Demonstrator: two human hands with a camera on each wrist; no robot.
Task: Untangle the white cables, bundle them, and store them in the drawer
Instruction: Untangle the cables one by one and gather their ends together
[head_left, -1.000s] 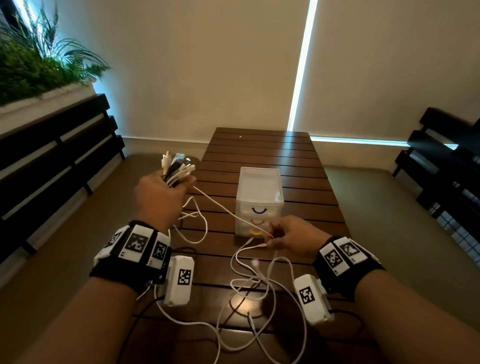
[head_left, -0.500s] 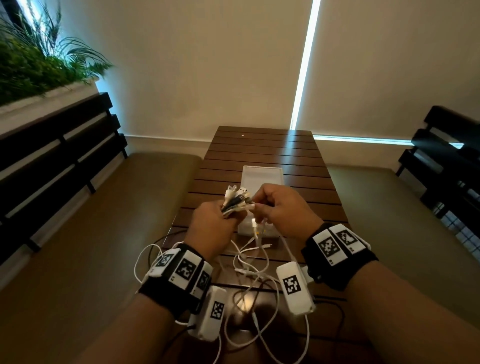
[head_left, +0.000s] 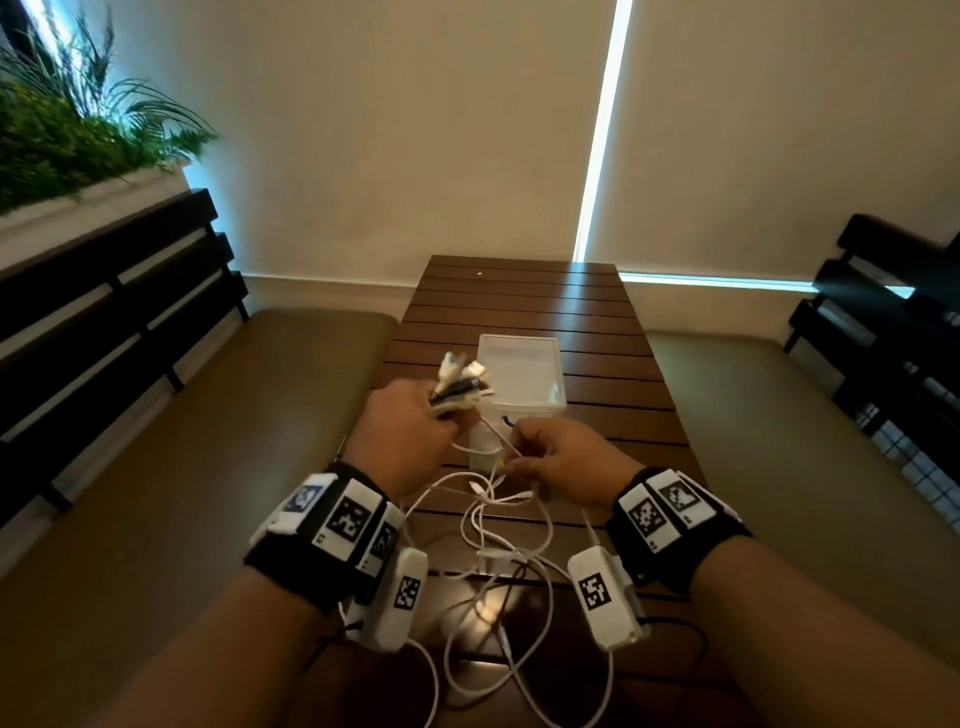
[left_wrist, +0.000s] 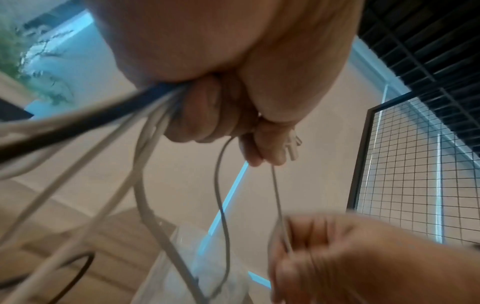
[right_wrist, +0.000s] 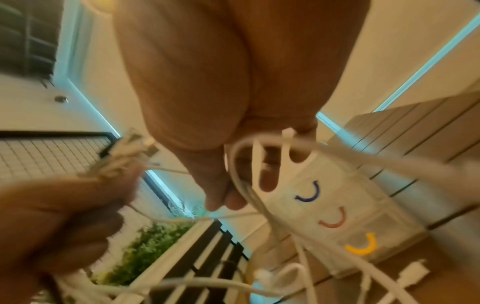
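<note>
My left hand (head_left: 415, 436) grips a bunch of white cables (head_left: 457, 387) just below their plugs, which fan out above the fist, one dark plug among them. In the left wrist view its fingers (left_wrist: 197, 119) curl round the strands. My right hand (head_left: 524, 454) pinches a thin white strand (head_left: 493, 434) that runs up to the left fist; thumb and finger (right_wrist: 221, 197) hold it in the right wrist view. More white cable (head_left: 498, 525) lies in loose loops on the table below both hands. The translucent drawer unit (head_left: 522, 364) stands just behind them, its drawers (right_wrist: 335, 222) closed.
The slatted wooden table (head_left: 519, 291) runs away from me. Cushioned benches (head_left: 260, 415) flank it, with dark slatted backs (head_left: 104, 322) on both sides. A planter (head_left: 67, 150) sits at the upper left. Black wrist-camera leads hang among the white cables.
My left hand swung in from the left with the plug bunch to meet the right hand over the drawer unit. Now the right hand has dropped slightly, drawing one strand out from the fist.
</note>
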